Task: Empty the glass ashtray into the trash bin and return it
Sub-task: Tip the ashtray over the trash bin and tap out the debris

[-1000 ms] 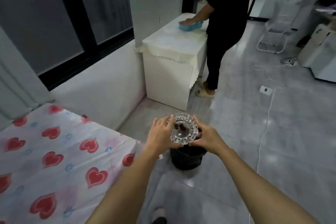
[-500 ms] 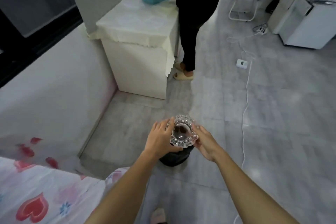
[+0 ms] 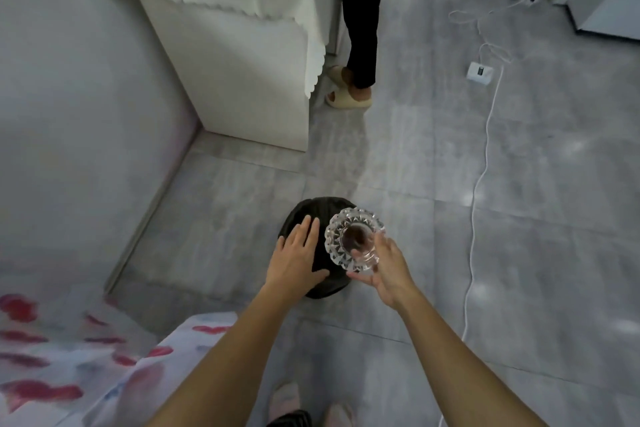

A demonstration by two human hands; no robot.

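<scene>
The round cut-glass ashtray (image 3: pixel 349 239) has dark brown residue in its bowl. My right hand (image 3: pixel 388 270) holds it by its near right rim, above the right edge of the black trash bin (image 3: pixel 311 208) on the floor. My left hand (image 3: pixel 294 256) is off the ashtray, fingers spread and empty, hovering over the bin's left side. Both hands and the ashtray cover most of the bin.
A white cabinet (image 3: pixel 242 73) under a cream cloth stands ahead on the left. A person in black trousers and beige slippers (image 3: pixel 349 97) stands beside it. A white cable and power strip (image 3: pixel 479 73) lie on the grey floor at right. The heart-print tablecloth (image 3: pixel 69 374) is at lower left.
My left hand has let go of the ashtray and opened; only the right hand holds it now. The view has tilted down, so the bin sits directly below my hands.
</scene>
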